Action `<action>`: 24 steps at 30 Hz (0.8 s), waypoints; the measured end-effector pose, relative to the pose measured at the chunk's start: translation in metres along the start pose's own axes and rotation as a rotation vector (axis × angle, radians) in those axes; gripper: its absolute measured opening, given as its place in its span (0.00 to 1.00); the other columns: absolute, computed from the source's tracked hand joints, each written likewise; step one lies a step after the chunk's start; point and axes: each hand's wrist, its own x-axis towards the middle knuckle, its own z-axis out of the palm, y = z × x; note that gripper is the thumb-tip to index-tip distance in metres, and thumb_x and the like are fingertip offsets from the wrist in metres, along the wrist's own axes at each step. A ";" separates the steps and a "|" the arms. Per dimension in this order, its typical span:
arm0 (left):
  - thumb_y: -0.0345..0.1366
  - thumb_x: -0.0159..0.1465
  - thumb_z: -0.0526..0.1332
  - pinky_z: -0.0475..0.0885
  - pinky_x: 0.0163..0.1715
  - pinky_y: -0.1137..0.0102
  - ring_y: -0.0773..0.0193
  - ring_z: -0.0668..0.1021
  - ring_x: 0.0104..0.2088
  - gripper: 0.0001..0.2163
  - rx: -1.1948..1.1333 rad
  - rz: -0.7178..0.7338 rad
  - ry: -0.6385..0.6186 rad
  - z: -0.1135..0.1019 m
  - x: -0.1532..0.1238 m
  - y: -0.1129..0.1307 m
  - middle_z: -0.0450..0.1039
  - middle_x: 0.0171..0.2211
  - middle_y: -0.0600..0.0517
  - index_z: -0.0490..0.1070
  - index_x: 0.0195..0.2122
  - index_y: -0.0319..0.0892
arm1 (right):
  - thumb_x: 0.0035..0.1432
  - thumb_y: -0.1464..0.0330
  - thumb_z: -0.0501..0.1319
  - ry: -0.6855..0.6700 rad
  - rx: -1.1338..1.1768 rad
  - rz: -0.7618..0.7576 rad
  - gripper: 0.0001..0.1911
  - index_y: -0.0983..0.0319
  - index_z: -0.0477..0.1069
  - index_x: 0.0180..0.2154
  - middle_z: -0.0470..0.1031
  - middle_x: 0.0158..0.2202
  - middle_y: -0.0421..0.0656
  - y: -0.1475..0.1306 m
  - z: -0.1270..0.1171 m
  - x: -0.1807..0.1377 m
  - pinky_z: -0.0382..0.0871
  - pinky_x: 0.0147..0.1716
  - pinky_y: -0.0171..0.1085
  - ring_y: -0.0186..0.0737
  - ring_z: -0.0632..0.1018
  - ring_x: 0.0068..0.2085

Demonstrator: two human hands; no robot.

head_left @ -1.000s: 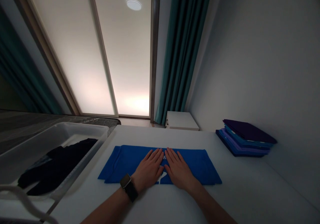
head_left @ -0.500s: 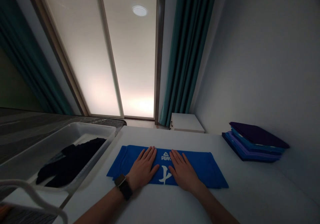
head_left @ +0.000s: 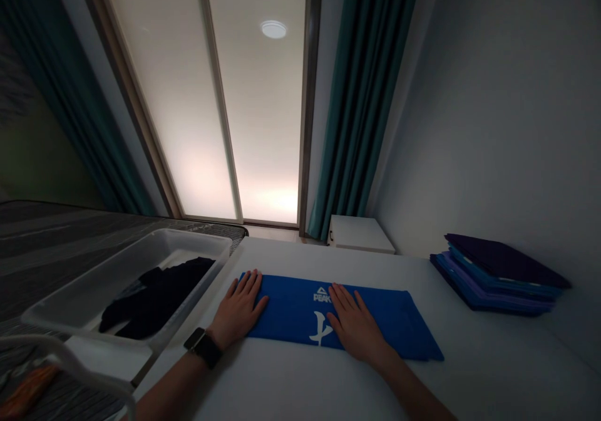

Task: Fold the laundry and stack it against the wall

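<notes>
A blue shirt (head_left: 291,308), folded into a long flat strip, lies across the white table in front of me. White "PEAK" lettering and part of a larger white character show near its middle. My left hand (head_left: 240,308), with a dark watch on the wrist, rests palm down at the strip's left end, fingers stretched out. Just right of the print, my right hand (head_left: 354,324) lies flat on the cloth, open too. Neither hand grips the fabric.
A stack of folded clothes (head_left: 498,277), purple and blue, stands at the right of the white table (head_left: 282,377). To the left, a translucent plastic bin (head_left: 61,321) holds dark clothing (head_left: 162,296). A white cabinet (head_left: 361,233) stands beyond the table.
My left hand has slid from near the print to the shirt's left end. The flap sticking out at that end is no longer visible. My right hand stays beside the print.
</notes>
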 end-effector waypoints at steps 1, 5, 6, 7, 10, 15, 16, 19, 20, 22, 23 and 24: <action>0.50 0.69 0.44 0.52 0.64 0.52 0.50 0.55 0.66 0.30 0.004 0.004 0.004 0.000 0.000 0.000 0.52 0.67 0.44 0.53 0.66 0.36 | 0.66 0.49 0.30 -0.002 0.002 0.001 0.37 0.63 0.38 0.68 0.36 0.70 0.40 0.000 -0.001 0.000 0.29 0.66 0.49 0.42 0.41 0.69; 0.49 0.69 0.44 0.49 0.64 0.52 0.51 0.55 0.66 0.28 0.006 0.049 0.062 -0.004 0.004 0.005 0.54 0.66 0.43 0.56 0.65 0.37 | 0.66 0.50 0.31 -0.018 0.004 0.010 0.36 0.63 0.37 0.68 0.35 0.70 0.40 -0.001 -0.001 0.001 0.29 0.66 0.50 0.41 0.40 0.69; 0.49 0.69 0.44 0.49 0.64 0.52 0.52 0.56 0.66 0.28 -0.003 0.069 0.080 -0.006 0.006 0.010 0.54 0.66 0.43 0.57 0.65 0.37 | 0.66 0.50 0.31 -0.020 0.004 0.011 0.36 0.63 0.37 0.68 0.34 0.70 0.40 -0.001 -0.001 0.001 0.29 0.66 0.50 0.41 0.40 0.69; 0.49 0.70 0.43 0.50 0.64 0.53 0.53 0.56 0.66 0.28 -0.017 0.094 0.095 -0.008 0.008 0.018 0.54 0.66 0.44 0.56 0.65 0.38 | 0.66 0.51 0.32 -0.018 0.003 0.012 0.36 0.63 0.37 0.68 0.34 0.70 0.40 -0.001 -0.001 0.001 0.30 0.66 0.50 0.41 0.40 0.69; 0.50 0.70 0.42 0.53 0.64 0.54 0.54 0.56 0.66 0.28 -0.080 0.215 0.105 -0.016 0.017 0.055 0.52 0.67 0.46 0.54 0.66 0.40 | 0.67 0.52 0.33 0.009 0.000 0.008 0.35 0.63 0.38 0.68 0.35 0.70 0.41 0.000 0.000 0.001 0.31 0.66 0.50 0.41 0.40 0.69; 0.49 0.70 0.44 0.53 0.64 0.56 0.56 0.55 0.67 0.27 -0.178 0.426 0.068 -0.015 0.028 0.116 0.51 0.67 0.46 0.52 0.67 0.40 | 0.67 0.53 0.36 0.048 -0.010 0.001 0.35 0.66 0.41 0.68 0.36 0.70 0.43 0.000 -0.001 0.000 0.33 0.66 0.48 0.42 0.41 0.69; 0.48 0.70 0.44 0.53 0.64 0.55 0.56 0.55 0.67 0.27 -0.188 0.439 0.060 -0.012 0.029 0.123 0.51 0.67 0.46 0.52 0.67 0.40 | 0.67 0.53 0.36 0.050 -0.006 0.004 0.35 0.66 0.40 0.68 0.35 0.70 0.44 0.002 -0.001 0.000 0.34 0.66 0.47 0.42 0.42 0.69; 0.49 0.70 0.45 0.53 0.64 0.54 0.55 0.56 0.66 0.28 -0.212 0.445 0.041 -0.003 0.029 0.129 0.52 0.67 0.45 0.52 0.67 0.39 | 0.67 0.53 0.34 0.069 0.008 0.026 0.36 0.67 0.39 0.68 0.36 0.70 0.44 0.012 -0.001 -0.003 0.35 0.66 0.46 0.41 0.42 0.69; 0.49 0.70 0.44 0.53 0.64 0.54 0.55 0.56 0.66 0.28 -0.220 0.447 0.044 0.000 0.029 0.128 0.52 0.67 0.46 0.52 0.67 0.40 | 0.67 0.52 0.33 0.077 0.010 0.041 0.36 0.67 0.39 0.68 0.37 0.70 0.44 0.017 -0.001 -0.004 0.35 0.66 0.45 0.41 0.42 0.69; 0.50 0.70 0.44 0.52 0.64 0.54 0.55 0.57 0.66 0.28 -0.236 0.451 0.061 0.004 0.028 0.126 0.52 0.67 0.46 0.52 0.67 0.41 | 0.67 0.51 0.32 0.084 0.008 0.066 0.37 0.67 0.40 0.68 0.39 0.70 0.45 0.032 -0.002 -0.008 0.34 0.66 0.45 0.41 0.42 0.69; 0.50 0.70 0.44 0.52 0.64 0.54 0.55 0.57 0.66 0.28 -0.242 0.452 0.068 0.005 0.028 0.125 0.53 0.67 0.47 0.51 0.67 0.41 | 0.66 0.50 0.31 0.083 0.005 0.078 0.38 0.67 0.40 0.68 0.39 0.70 0.45 0.040 -0.003 -0.010 0.34 0.66 0.45 0.41 0.43 0.69; 0.50 0.70 0.44 0.51 0.64 0.54 0.55 0.57 0.66 0.28 -0.246 0.453 0.072 0.006 0.028 0.124 0.53 0.67 0.47 0.51 0.67 0.42 | 0.66 0.50 0.31 0.081 0.001 0.088 0.38 0.67 0.40 0.68 0.40 0.70 0.45 0.048 -0.004 -0.013 0.34 0.66 0.45 0.41 0.43 0.69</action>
